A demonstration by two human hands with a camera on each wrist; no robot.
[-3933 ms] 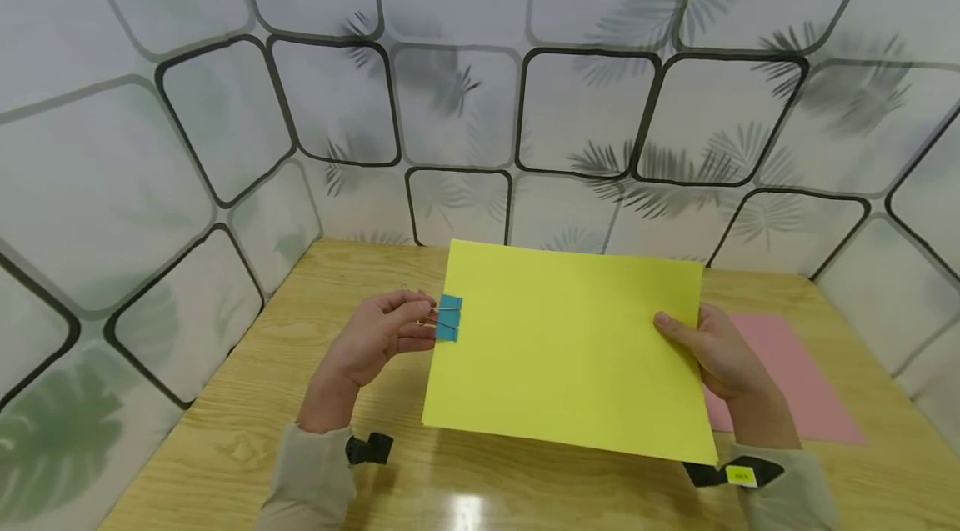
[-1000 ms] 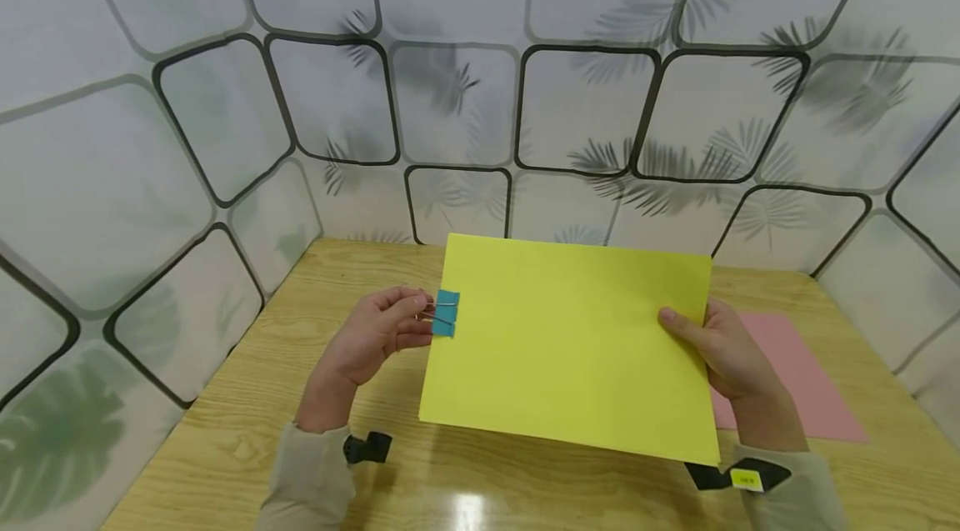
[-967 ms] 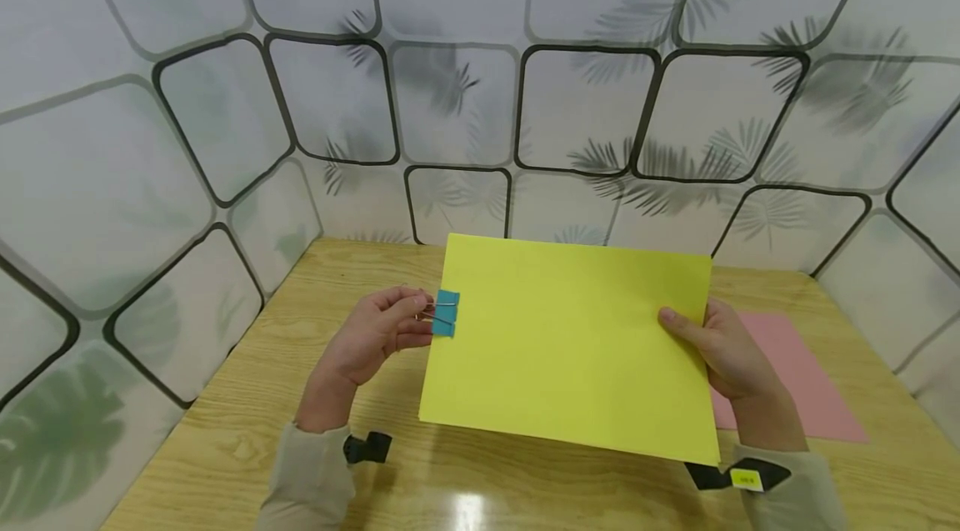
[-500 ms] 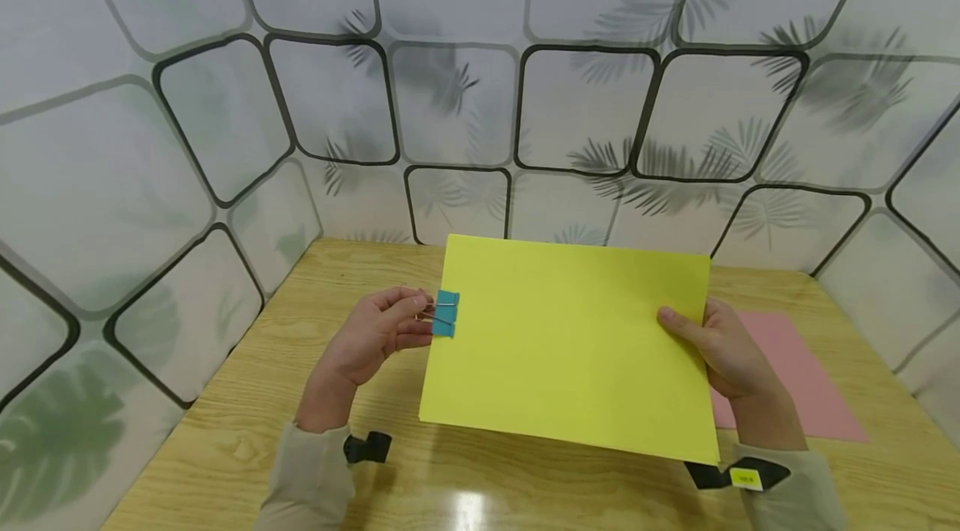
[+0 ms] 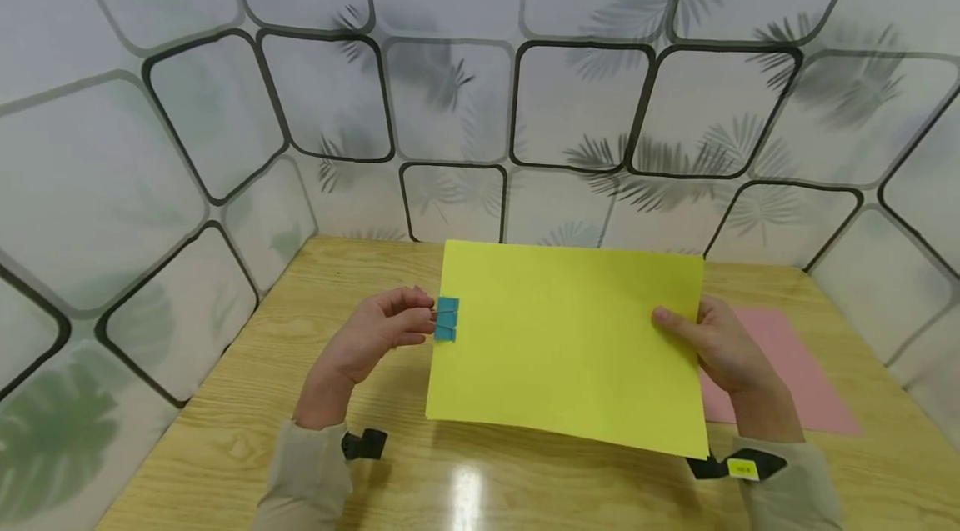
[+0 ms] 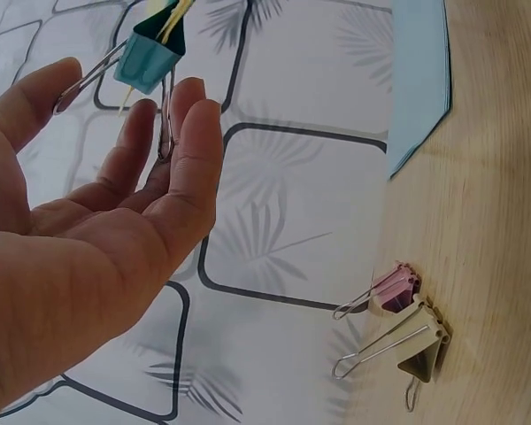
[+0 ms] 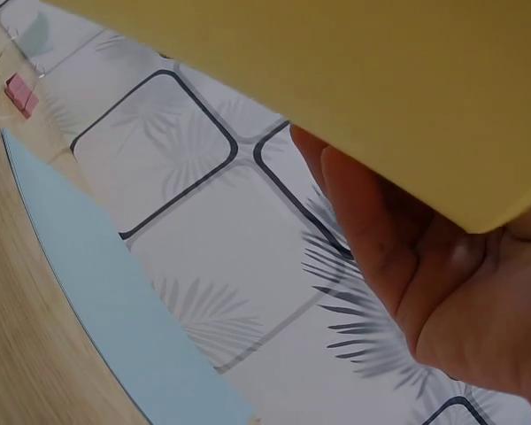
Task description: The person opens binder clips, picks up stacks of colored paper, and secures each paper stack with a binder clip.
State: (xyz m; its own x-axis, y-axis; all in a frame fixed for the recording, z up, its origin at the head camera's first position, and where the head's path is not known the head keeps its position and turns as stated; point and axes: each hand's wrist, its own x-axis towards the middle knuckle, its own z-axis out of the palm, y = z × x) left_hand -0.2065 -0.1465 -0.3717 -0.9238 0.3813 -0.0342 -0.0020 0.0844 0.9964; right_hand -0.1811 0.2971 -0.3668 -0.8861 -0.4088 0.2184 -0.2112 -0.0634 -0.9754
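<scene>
Yellow paper sheets [image 5: 562, 339] are held up over the table, front corner at the right tilted down. My right hand [image 5: 723, 348] grips their right edge, thumb on top and fingers beneath. A teal binder clip [image 5: 447, 319] sits on the left edge of the sheets. My left hand [image 5: 375, 335] holds that clip by its wire handles. In the left wrist view the clip [image 6: 149, 60] has its handles spread, one against the thumb and the other against the fingers. The right wrist view shows the curled right fingers [image 7: 372, 230] under the yellow sheets [image 7: 380, 80].
Pink paper [image 5: 795, 373] lies on the wooden table [image 5: 247, 431] at the right. Light blue paper [image 6: 420, 71] shows in both wrist views but is hidden in the head view. A pink binder clip [image 6: 396, 288] and a beige binder clip [image 6: 420, 341] lie on the table.
The left fingers have shifted on the clip's handles, and the yellow sheets with the clip sit slightly lower at their left end. The head view has moved a little.
</scene>
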